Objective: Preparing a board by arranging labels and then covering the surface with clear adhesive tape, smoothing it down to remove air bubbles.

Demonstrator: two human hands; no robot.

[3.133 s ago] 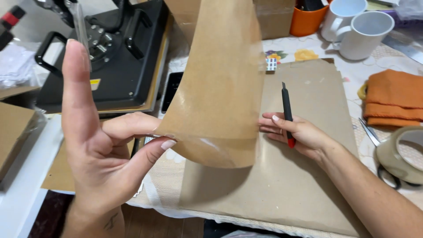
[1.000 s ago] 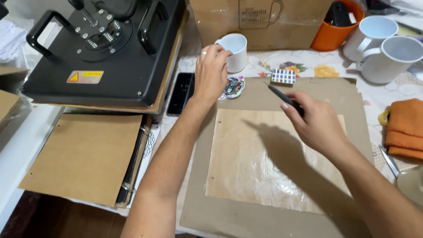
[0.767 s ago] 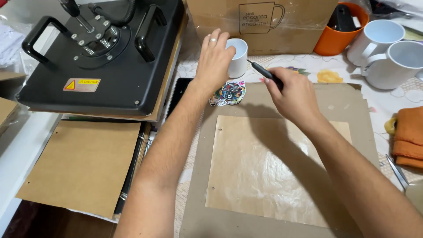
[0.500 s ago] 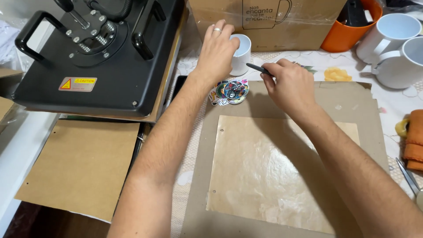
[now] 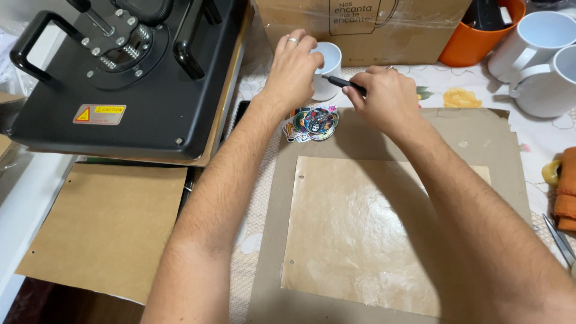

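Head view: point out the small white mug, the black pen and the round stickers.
small white mug (image 5: pixel 329 57), head view, right side of its rim.
black pen (image 5: pixel 338 81), head view, bare shaft near the tip.
round stickers (image 5: pixel 317 119), head view, middle of the dark top sticker.

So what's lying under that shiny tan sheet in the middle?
Under the shiny tan sheet lies a larger brown cardboard board, its edges showing all around. Whatever sits beneath the sheet's middle is covered.

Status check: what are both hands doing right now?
Left hand grips white mug. Right hand holds black pen, tip at the mug. Stickers lie just below; nothing blocking.
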